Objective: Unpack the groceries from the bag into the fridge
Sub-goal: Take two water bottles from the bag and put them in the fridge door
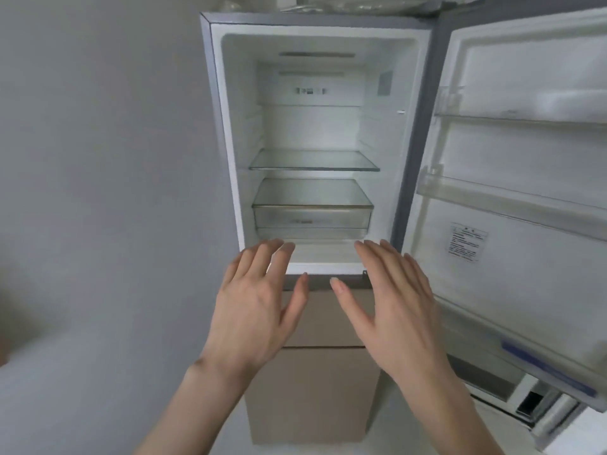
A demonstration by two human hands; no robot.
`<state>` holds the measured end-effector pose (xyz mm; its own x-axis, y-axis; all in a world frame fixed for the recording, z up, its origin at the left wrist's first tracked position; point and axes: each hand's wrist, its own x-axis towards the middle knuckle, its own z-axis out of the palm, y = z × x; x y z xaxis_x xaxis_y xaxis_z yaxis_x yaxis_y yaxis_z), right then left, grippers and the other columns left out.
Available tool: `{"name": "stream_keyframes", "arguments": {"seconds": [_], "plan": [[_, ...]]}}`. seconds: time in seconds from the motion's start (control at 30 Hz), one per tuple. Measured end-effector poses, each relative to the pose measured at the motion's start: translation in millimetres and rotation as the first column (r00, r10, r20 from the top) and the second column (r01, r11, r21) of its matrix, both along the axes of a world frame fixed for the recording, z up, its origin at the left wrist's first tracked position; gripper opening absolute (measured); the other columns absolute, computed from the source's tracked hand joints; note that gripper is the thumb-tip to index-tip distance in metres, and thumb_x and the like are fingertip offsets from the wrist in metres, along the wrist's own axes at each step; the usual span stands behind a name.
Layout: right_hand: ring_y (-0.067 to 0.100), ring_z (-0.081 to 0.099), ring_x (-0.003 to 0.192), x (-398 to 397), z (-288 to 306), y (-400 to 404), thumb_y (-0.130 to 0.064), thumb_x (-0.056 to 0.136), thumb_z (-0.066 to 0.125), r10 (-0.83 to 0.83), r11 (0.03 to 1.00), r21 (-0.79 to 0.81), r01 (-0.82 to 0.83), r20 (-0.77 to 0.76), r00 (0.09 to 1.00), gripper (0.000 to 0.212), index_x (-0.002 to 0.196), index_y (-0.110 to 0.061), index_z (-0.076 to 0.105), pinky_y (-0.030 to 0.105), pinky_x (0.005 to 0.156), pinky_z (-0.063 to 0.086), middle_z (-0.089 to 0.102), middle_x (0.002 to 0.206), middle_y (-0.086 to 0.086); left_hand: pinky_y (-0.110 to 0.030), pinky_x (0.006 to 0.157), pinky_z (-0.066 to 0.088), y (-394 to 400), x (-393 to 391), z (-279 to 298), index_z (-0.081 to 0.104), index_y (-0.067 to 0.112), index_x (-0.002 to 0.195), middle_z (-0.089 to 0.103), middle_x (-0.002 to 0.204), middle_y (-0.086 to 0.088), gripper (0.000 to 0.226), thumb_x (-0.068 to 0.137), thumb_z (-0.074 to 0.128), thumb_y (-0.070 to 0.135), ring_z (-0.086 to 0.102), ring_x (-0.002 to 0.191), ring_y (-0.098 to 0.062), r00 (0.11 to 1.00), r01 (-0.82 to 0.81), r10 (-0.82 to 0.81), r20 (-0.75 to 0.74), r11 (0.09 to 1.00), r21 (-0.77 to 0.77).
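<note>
The fridge [226, 133] stands straight ahead with its upper door [512, 251] swung wide to the right. Inside I see a glass shelf [313, 160] and a clear drawer [312, 218] below it, both bare. My left hand [254, 307] and my right hand [397, 307] hover side by side in front of the compartment's lower edge, palms down, fingers straight and spread, holding nothing. No bag or groceries show in this view.
Two beige lower drawer fronts [315, 382] sit under the open compartment. The door carries clear racks [512, 205] and a label [466, 241]. A grey wall [98, 159] is on the left. Clear plastic things lie on top of the fridge [328, 3].
</note>
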<state>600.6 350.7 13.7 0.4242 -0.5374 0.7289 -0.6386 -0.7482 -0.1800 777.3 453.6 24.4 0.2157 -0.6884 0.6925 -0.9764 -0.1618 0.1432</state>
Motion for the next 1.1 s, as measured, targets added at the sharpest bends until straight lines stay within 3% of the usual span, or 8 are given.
{"name": "stream_keyframes", "arguments": {"seconds": [0.3, 0.4, 0.63, 0.9, 1.1], "plan": [[0.023, 0.049, 0.143, 175, 3, 96, -0.065, 0.103, 0.036, 0.352, 0.936, -0.015, -0.352, -0.015, 0.936, 0.067, 0.144, -0.015, 0.056, 0.042, 0.121, 0.034, 0.059, 0.147, 0.000, -0.039, 0.106, 0.044, 151, 137, -3, 0.058, 0.012, 0.136, 0.061, 0.135, -0.003, 0.047, 0.102, 0.046, 0.041, 0.057, 0.128, -0.026, 0.950, -0.311, 0.311, 0.006, 0.950, 0.009], [0.025, 0.051, 0.142, 230, 0, 136, -0.062, 0.102, 0.040, 0.447, 0.894, -0.034, -0.446, -0.003, 0.895, 0.066, 0.142, -0.013, 0.058, 0.046, 0.117, 0.039, 0.061, 0.144, 0.003, -0.039, 0.110, 0.042, 204, 174, -5, 0.058, 0.012, 0.137, 0.061, 0.138, -0.004, 0.048, 0.101, 0.047, 0.042, 0.055, 0.133, -0.026, 0.906, -0.423, 0.422, 0.014, 0.906, 0.010], [0.024, 0.051, 0.141, 339, -8, 232, -0.061, 0.102, 0.043, 0.658, 0.753, -0.025, -0.658, -0.003, 0.753, 0.065, 0.143, -0.013, 0.059, 0.043, 0.119, 0.036, 0.059, 0.147, 0.005, -0.042, 0.113, 0.041, 322, 236, -15, 0.056, 0.012, 0.141, 0.058, 0.145, -0.005, 0.051, 0.102, 0.045, 0.045, 0.053, 0.136, -0.027, 0.767, -0.642, 0.642, 0.007, 0.767, 0.026], [0.021, 0.048, 0.144, 444, -4, 340, -0.063, 0.104, 0.039, 0.863, 0.505, -0.007, -0.863, -0.020, 0.505, 0.066, 0.146, -0.014, 0.056, 0.041, 0.122, 0.034, 0.057, 0.151, 0.002, -0.039, 0.112, 0.040, 434, 277, -20, 0.058, 0.012, 0.137, 0.062, 0.137, -0.002, 0.047, 0.102, 0.049, 0.043, 0.054, 0.133, -0.026, 0.516, -0.857, 0.857, 0.006, 0.516, 0.011], [0.022, 0.050, 0.143, 518, -15, 417, -0.067, 0.104, 0.033, 0.961, 0.273, 0.047, -0.961, -0.050, 0.271, 0.070, 0.146, -0.016, 0.056, 0.045, 0.121, 0.037, 0.058, 0.150, 0.003, -0.040, 0.110, 0.041, 510, 301, -23, 0.059, 0.012, 0.136, 0.062, 0.136, -0.003, 0.048, 0.100, 0.052, 0.043, 0.055, 0.132, -0.027, 0.255, -0.966, 0.967, 0.029, 0.254, 0.041]]}}
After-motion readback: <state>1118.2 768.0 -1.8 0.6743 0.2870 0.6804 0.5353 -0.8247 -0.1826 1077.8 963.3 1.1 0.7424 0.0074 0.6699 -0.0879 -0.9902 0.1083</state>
